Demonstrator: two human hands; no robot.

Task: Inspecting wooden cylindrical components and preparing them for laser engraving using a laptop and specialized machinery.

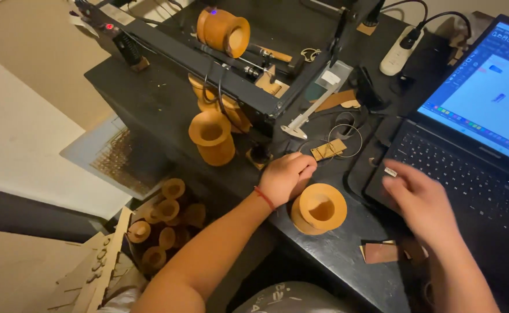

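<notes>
Hands over a dark work table (pixel 347 255). The left hand (pixel 286 177) is curled into a loose fist, knuckles down on the table, holding nothing I can make out, just left of and touching a wooden cup (pixel 319 208) lying tilted on its side near the front edge. The right hand (pixel 419 200) hovers with fingers spread over the near-left corner of the laptop (pixel 469 150), blurred. Far left, another wooden cup (pixel 212 138) stands beside the black machine frame (pixel 231 75).

Bright blue-white laptop screen (pixel 486 87), far right, tilted.
</notes>
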